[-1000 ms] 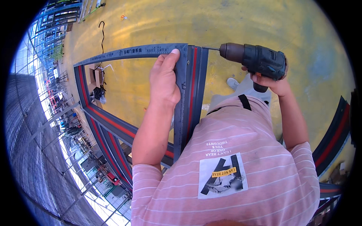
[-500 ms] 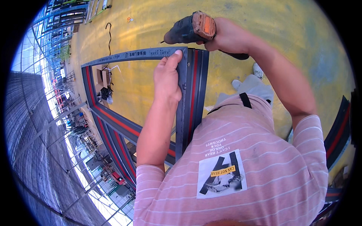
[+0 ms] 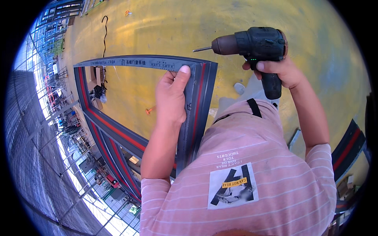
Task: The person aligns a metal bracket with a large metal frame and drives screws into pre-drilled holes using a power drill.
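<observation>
A dark grey window frame (image 3: pixel 199 102) with red strips stands in front of me, covered in part by printed film. My left hand (image 3: pixel 172 92) grips its near upper corner, thumb on top and fingers curled round the inner edge. To the right, my right hand (image 3: pixel 281 70) is closed round the handle of a black cordless drill (image 3: pixel 264 43). The drill lies level, its long thin bit pointing left and apart from the frame. Green lights glow at its base of the body near the trigger.
More red-striped profiles (image 3: pixel 114 157) stand at the lower left, and another (image 3: pixel 348 149) is at the right edge. On the yellow floor lie a black hooked rod (image 3: pixel 104 37), an orange-handled tool (image 3: pixel 149 111) and a cardboard box (image 3: pixel 91 78). My shoe (image 3: pixel 239 88) shows beside the frame.
My right hand has drawn the drill back to the right and turned it, so its side now shows with the bit pointing left. My left hand still holds the frame's corner.
</observation>
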Demonstrator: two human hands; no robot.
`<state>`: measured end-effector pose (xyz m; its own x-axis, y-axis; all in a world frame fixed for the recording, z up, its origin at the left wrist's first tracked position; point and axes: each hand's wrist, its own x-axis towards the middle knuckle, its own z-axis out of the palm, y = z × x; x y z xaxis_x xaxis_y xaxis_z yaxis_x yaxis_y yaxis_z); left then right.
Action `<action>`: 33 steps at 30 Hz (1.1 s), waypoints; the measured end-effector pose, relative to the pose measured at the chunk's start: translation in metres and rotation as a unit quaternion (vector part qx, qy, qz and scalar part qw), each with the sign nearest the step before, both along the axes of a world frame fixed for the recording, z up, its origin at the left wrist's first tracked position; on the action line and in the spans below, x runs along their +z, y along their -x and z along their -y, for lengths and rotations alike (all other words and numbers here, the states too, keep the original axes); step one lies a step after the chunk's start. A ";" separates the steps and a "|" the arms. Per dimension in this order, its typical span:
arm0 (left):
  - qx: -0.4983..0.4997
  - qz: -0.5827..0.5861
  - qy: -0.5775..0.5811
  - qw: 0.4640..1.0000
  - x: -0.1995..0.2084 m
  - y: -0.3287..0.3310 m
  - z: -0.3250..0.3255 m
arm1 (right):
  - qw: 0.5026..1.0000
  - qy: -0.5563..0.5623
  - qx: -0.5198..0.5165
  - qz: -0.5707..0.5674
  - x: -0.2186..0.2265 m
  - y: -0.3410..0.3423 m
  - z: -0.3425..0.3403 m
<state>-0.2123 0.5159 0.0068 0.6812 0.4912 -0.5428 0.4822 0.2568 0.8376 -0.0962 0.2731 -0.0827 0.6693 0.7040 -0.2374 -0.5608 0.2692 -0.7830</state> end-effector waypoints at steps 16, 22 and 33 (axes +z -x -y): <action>0.075 -0.099 -0.027 0.992 0.015 -0.001 0.020 | 0.871 -0.007 0.482 -0.096 -0.025 -0.184 -0.092; 0.111 -0.118 -0.018 0.987 0.018 -0.010 0.026 | 0.836 0.016 0.542 -0.087 -0.015 -0.208 -0.118; 0.129 -0.128 -0.007 0.983 0.017 -0.010 0.024 | 0.796 -0.008 0.605 0.023 -0.005 -0.222 -0.154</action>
<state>-0.2028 0.4915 0.0239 0.3739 0.6388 -0.6724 0.5980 0.3881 0.7012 0.1254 0.4270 -0.0873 -0.4929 0.8428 -0.2163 -0.3879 -0.4353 -0.8124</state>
